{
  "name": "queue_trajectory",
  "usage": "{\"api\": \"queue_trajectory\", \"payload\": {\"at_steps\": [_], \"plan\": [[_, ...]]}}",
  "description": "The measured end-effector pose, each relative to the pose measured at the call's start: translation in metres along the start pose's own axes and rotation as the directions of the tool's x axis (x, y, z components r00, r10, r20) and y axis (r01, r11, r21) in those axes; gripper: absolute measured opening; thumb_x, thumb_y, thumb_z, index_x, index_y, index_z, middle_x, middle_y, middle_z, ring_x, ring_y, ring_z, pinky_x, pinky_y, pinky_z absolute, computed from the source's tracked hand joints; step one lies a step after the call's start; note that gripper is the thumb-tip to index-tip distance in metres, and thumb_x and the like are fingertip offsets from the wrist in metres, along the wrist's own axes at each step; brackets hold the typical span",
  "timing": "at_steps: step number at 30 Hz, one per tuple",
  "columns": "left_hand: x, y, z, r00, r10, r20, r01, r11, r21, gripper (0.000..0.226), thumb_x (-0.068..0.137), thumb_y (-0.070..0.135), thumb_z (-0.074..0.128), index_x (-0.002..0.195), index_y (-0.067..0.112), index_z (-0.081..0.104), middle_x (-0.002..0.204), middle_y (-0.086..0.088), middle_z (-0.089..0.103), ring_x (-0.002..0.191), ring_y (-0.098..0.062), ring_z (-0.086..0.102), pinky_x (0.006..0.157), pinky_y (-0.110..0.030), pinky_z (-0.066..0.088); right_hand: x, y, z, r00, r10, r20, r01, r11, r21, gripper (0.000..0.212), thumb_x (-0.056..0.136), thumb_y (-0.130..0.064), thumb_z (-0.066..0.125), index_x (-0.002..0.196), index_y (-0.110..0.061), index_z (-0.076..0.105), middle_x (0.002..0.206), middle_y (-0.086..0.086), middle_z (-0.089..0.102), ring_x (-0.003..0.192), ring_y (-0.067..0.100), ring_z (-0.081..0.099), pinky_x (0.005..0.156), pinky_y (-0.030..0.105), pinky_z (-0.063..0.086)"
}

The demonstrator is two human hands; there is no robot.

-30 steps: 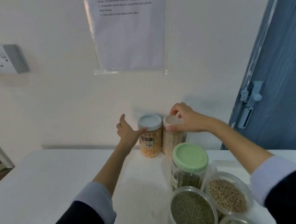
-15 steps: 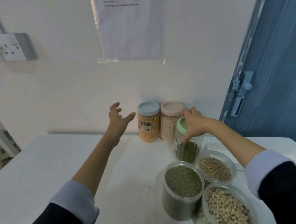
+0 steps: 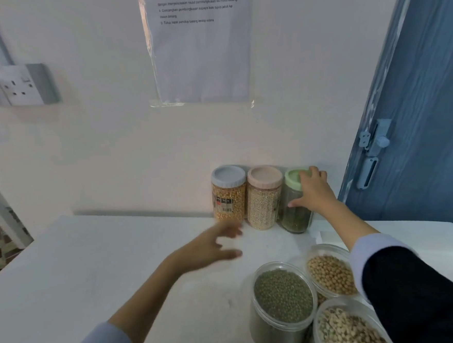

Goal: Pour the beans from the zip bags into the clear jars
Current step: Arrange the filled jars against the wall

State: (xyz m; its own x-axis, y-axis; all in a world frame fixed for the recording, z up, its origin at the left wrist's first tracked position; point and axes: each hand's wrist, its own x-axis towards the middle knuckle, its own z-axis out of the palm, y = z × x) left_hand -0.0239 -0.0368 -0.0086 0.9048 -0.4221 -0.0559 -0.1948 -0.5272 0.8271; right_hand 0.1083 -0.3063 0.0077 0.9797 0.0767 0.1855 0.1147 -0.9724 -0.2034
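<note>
— Three lidded jars noted at the wall; the green-lidded jar (image 3: 295,201) is gripped by the right hand (image 3: 312,192), beside the pink-lidded jar (image 3: 263,198).

— Left hand (image 3: 212,246)?

— Blurred, fingers spread, nothing held, nearer than the pink-lidded jar above the surface (image 3: 92,261).

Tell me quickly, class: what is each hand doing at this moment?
Left hand: open, fingers spread above the table, holding nothing; it is blurred.
Right hand: gripping the green-lidded jar at its lid and side.
</note>
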Motion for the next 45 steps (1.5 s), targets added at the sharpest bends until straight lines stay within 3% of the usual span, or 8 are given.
{"api": "queue_trajectory", "payload": {"at_steps": [7, 12, 19, 21, 24, 28, 36, 45], "plan": [[-0.009, 0.000, 0.057, 0.927, 0.027, 0.375, -0.009, 0.999, -0.049, 0.097, 0.070, 0.016, 0.082, 0.143, 0.035, 0.020, 0.147, 0.010, 0.031, 0.137, -0.012, 0.031, 0.115, -0.039, 0.031, 0.007, -0.003, 0.005, 0.998, 0.027, -0.054, -0.029, 0.999, -0.029, 0.094, 0.071, -0.047, 0.079, 0.139, -0.005, 0.030, 0.141, 0.019, 0.026, 0.124, 0.038, 0.030, 0.099, 0.043, 0.039], [-0.004, 0.000, 0.067, 0.963, 0.100, 0.250, -0.091, 0.995, -0.046, 0.098, 0.051, 0.033, 0.086, 0.134, 0.030, 0.034, 0.133, 0.011, 0.046, 0.125, -0.006, 0.045, 0.107, -0.035, 0.040, 0.002, -0.007, 0.003, 0.999, 0.048, -0.024, -0.050, 0.997, -0.063, 0.101, 0.080, -0.052, 0.068, 0.148, -0.009, 0.007, 0.156, 0.016, -0.005, 0.142, 0.040, 0.002, 0.114, 0.054, 0.013], [0.018, -0.014, 0.058, 0.993, 0.070, 0.098, -0.063, 0.995, -0.072, 0.098, 0.050, 0.037, 0.086, 0.133, 0.029, 0.033, 0.129, 0.010, 0.047, 0.121, -0.006, 0.047, 0.106, -0.037, 0.042, -0.027, -0.003, -0.018, 0.931, -0.039, -0.364, 0.092, 0.987, 0.129, 0.071, 0.082, -0.021, 0.070, 0.138, -0.002, 0.030, 0.146, 0.018, 0.022, 0.133, 0.035, 0.024, 0.108, 0.045, 0.027], [0.032, -0.013, 0.059, 0.998, 0.039, 0.048, -0.034, 0.994, -0.107, 0.104, 0.047, 0.039, 0.086, 0.134, 0.027, 0.031, 0.129, 0.009, 0.046, 0.121, -0.007, 0.047, 0.107, -0.036, 0.041, -0.037, 0.003, -0.035, 0.958, -0.014, -0.286, 0.084, 0.968, 0.236, 0.061, 0.082, -0.017, 0.070, 0.132, -0.004, 0.037, 0.136, 0.015, 0.032, 0.124, 0.030, 0.034, 0.101, 0.040, 0.036], [0.055, -0.006, 0.069, 1.000, 0.011, -0.003, -0.012, 0.987, -0.157, 0.112, 0.044, 0.036, 0.087, 0.137, 0.023, 0.026, 0.126, 0.011, 0.044, 0.118, -0.007, 0.046, 0.100, -0.025, 0.040, -0.060, 0.016, -0.057, 0.996, -0.008, 0.088, -0.019, 0.955, 0.297, 0.035, 0.087, -0.022, 0.068, 0.114, -0.009, 0.051, 0.115, 0.011, 0.052, 0.099, 0.024, 0.054, 0.082, 0.034, 0.047], [0.088, 0.000, 0.085, 0.999, 0.004, -0.053, -0.014, 0.982, -0.187, 0.109, 0.055, 0.020, 0.090, 0.140, 0.018, 0.021, 0.130, 0.004, 0.042, 0.122, -0.013, 0.043, 0.098, -0.024, 0.037, -0.092, 0.028, -0.070, 0.842, 0.053, 0.537, -0.102, 0.993, 0.061, 0.021, 0.092, -0.032, 0.061, 0.095, -0.013, 0.055, 0.095, 0.007, 0.065, 0.074, 0.017, 0.064, 0.059, 0.023, 0.051], [0.136, 0.016, 0.100, 0.996, -0.051, -0.068, 0.050, 0.999, -0.016, 0.121, 0.047, 0.045, 0.088, 0.144, 0.027, 0.018, 0.143, -0.006, 0.024, 0.133, -0.025, 0.030, 0.111, -0.048, 0.032, -0.106, 0.038, -0.060, 0.753, 0.063, 0.655, -0.165, 0.981, 0.096, 0.025, 0.089, -0.036, 0.065, 0.098, -0.013, 0.059, 0.097, 0.005, 0.065, 0.071, 0.015, 0.065, 0.062, 0.023, 0.055], [0.137, 0.022, 0.107, 0.987, -0.059, -0.149, 0.059, 0.998, -0.005, 0.131, 0.049, 0.045, 0.089, 0.146, 0.016, 0.006, 0.148, -0.011, 0.021, 0.137, -0.030, 0.026, 0.112, -0.049, 0.030, -0.116, 0.032, -0.053, 0.656, 0.111, 0.746, -0.316, 0.939, 0.138, 0.037, 0.095, -0.040, 0.052, 0.109, -0.006, 0.056, 0.093, 0.008, 0.063, 0.071, 0.032, 0.071, 0.053, 0.025, 0.057]]}}
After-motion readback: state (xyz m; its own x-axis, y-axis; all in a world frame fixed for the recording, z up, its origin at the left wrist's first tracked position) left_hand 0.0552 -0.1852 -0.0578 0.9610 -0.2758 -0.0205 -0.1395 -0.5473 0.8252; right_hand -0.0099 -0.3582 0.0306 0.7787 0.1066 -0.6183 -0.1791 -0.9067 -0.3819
